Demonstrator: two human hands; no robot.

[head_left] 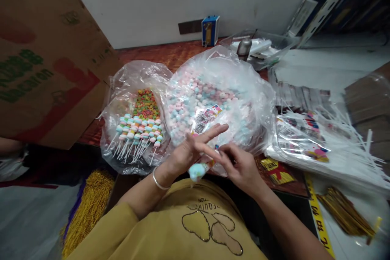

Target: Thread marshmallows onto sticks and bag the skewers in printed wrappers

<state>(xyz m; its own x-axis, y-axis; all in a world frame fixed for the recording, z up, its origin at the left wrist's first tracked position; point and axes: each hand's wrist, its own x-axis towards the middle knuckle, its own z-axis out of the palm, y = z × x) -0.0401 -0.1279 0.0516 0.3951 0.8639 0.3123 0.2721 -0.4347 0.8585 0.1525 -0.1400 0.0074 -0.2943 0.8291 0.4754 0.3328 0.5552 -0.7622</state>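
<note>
1. Head view, hands: from my end I see the left hand [187, 152], a silvery bangle [160, 179] on its wrist, with its fingers stretched out towards the right. The right hand [240, 164] meets it, its fingers bent and their tips drawn close together; blur and overlap mean I cannot tell what either hand grips.
2. Head view, between the hands: a pale blue, rounded sweet [197, 172] with a multicoloured part sits just below the fingers, in front of the mustard-yellow shirt and above its printed pattern.
3. Head view, left of the hands: on the reddish-brown desk [143, 53], I have a clear plastic bag [134, 70] with striped pastel sweets on white sticks [140, 130] beside small orange-and-green pieces [146, 103].
4. Head view, beyond the hands: a larger clear plastic bag [225, 63] carries pink, blue and white balls [199, 89], with colourful printed cards [207, 117] on top.
</note>
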